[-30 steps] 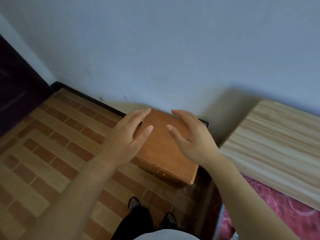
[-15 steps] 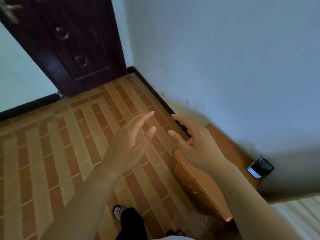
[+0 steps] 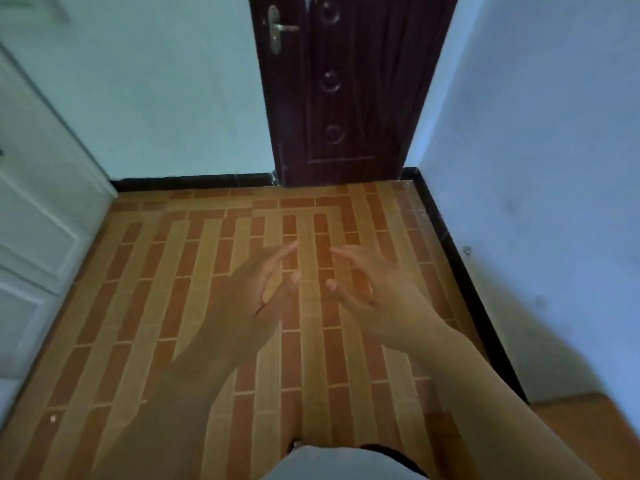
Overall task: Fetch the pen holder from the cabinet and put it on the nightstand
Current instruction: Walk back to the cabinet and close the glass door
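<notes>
My left hand [image 3: 256, 292] and my right hand [image 3: 374, 289] are held out in front of me over the tiled floor, fingers apart, palms turned toward each other, holding nothing. A white panelled cabinet [image 3: 38, 209] stands along the left edge of the view, its doors closed. The corner of the brown wooden nightstand [image 3: 588, 431] shows at the bottom right, behind my right forearm. No pen holder is in sight.
A dark brown door [image 3: 343, 91] with a metal handle [image 3: 277, 29] stands shut straight ahead. Orange and tan brick-pattern tiles [image 3: 207, 271] cover the floor. A black skirting [image 3: 450, 244] runs along the pale wall on the right.
The view has swung left, away from the nightstand and bed, to face the door and the white cabinet. Both hands stay raised and empty in the same pose.
</notes>
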Demonstrator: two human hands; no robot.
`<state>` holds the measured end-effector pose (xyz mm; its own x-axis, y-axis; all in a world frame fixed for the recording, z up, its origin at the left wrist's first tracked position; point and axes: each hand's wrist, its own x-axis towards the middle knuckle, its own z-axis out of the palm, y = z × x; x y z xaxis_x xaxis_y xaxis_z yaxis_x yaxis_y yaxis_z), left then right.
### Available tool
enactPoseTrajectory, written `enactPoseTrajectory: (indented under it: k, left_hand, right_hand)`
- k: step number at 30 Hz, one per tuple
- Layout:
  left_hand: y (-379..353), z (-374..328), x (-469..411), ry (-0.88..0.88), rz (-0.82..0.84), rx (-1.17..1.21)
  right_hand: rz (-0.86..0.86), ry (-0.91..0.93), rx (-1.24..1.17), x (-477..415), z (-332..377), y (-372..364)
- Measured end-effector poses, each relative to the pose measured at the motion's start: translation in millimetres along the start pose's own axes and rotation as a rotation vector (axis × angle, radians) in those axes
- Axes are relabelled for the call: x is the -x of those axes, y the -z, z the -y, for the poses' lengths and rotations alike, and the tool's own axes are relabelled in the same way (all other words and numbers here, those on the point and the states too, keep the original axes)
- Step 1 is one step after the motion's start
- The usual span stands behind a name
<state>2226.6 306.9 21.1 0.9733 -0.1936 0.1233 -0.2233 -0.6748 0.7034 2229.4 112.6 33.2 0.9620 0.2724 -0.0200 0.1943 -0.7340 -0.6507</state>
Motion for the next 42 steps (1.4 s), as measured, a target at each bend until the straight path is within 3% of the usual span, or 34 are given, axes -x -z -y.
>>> enactPoseTrajectory:
  k: [5, 10, 19, 25, 34, 42]
  left_hand:
    - [40, 61, -10, 0.152, -0.094, 0.001]
    - [66, 111, -53, 0.200, -0.129, -0.014]
    - [112, 180, -231, 0.215, -0.148, -0.007]
    - [156, 220, -319, 0.282, -0.256, -0.045]
    - [259, 328, -400, 0.424, -0.455, -0.028]
    - [385, 438, -511, 0.394, -0.542, -0.083]
  right_hand:
    - [0.164, 0.108, -0.015, -77, 31, -32]
    - [0.221, 0.196, -0.007, -160, 39, -54]
    - [0.173, 0.247, -0.015, -362, 43, -43]
    - [0.224, 0.315, 0.001, -485, 72, -46]
    - [0.359, 0.501, -0.094, -659, 152, -111]
    - [0.307, 0.548, -0.115, -830, 257, -168]
